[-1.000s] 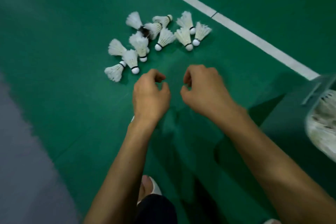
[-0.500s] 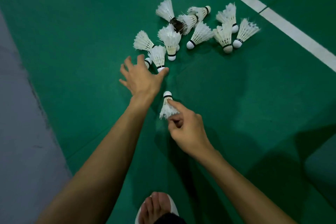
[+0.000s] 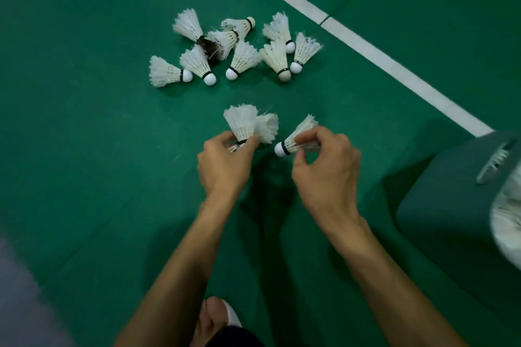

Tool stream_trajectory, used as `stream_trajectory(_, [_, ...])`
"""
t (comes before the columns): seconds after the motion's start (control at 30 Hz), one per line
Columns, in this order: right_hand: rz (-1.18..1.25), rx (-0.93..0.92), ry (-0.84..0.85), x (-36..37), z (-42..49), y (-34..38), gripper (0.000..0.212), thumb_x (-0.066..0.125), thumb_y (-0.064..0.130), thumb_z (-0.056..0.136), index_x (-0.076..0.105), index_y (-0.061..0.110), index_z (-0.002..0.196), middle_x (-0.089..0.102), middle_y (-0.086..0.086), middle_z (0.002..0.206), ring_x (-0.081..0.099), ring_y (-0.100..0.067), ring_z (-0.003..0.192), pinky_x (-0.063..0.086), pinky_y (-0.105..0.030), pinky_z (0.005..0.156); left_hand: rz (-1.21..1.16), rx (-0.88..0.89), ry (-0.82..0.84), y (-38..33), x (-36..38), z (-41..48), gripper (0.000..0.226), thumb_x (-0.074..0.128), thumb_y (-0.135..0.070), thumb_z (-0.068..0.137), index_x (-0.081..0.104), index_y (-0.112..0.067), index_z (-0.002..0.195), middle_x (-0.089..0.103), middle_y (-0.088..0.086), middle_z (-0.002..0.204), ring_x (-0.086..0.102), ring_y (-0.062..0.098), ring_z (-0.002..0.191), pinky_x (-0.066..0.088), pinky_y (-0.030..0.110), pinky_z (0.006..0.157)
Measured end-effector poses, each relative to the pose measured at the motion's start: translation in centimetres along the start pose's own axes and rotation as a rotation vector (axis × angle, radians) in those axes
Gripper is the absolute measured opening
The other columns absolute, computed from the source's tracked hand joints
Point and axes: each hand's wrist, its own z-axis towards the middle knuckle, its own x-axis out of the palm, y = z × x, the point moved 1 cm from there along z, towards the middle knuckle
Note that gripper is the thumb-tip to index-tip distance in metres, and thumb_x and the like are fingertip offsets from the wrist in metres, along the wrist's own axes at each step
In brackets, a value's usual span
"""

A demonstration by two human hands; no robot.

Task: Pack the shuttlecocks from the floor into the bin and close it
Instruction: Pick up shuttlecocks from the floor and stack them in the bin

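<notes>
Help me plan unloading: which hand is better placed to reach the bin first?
Likely right. The right hand, pinching one shuttlecock, is nearer the bin at the right edge; the left hand holds two shuttlecocks farther away.

On my feed the green court floor (image 3: 84, 149) carries a white boundary line (image 3: 366, 48) slanting from the top edge towards the right edge. I see a blurred grey strip (image 3: 17, 304) in the bottom-left corner, and bare toes on a white slipper (image 3: 232, 315) at the bottom edge.
</notes>
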Motion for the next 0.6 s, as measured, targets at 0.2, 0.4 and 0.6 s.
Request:
stream_trajectory(0.2, [0.201, 0.063, -0.307, -12.4, -0.6, 2.2, 0.036, 0.079, 0.012, 0.078, 0.050, 0.017, 0.100, 0.063, 0.016, 0.082, 0.065, 0.004, 0.072, 0.047, -0.012, 0.064, -0.242, 0.246, 0.124, -7.9, 1.7, -7.8, 0.030, 0.069, -0.049, 0.074, 0.074, -0.019, 0.079, 0.067, -0.011, 0.064, 0.055, 0.006, 0.059, 0.043, 0.029, 0.060])
stream_trajectory(0.4, [0.439, 0.352, -0.434, -24.4, -1.2, -3.8, 0.017, 0.082, 0.010, 0.079, 0.068, 0.016, 0.085, 0.069, 0.008, 0.062, 0.061, -0.013, 0.054, 0.044, -0.021, 0.052, -0.375, 0.481, 0.381, -16.1, 4.7, -15.1, 0.025, 0.072, -0.045, 0.079, 0.077, -0.021, 0.082, 0.074, -0.006, 0.073, 0.068, 0.018, 0.070, 0.056, 0.041, 0.069])
stream_trajectory(0.6, [0.397, 0.679, -0.289, -30.3, -3.5, -11.5, 0.013, 0.076, 0.006, 0.087, 0.072, 0.005, 0.075, 0.071, -0.015, 0.078, 0.065, -0.019, 0.067, 0.063, -0.043, 0.070, -0.390, 0.594, 0.544, -20.1, 10.4, -21.2, 0.030, 0.071, -0.045, 0.084, 0.078, -0.016, 0.087, 0.076, 0.006, 0.080, 0.071, 0.031, 0.078, 0.059, 0.047, 0.075])
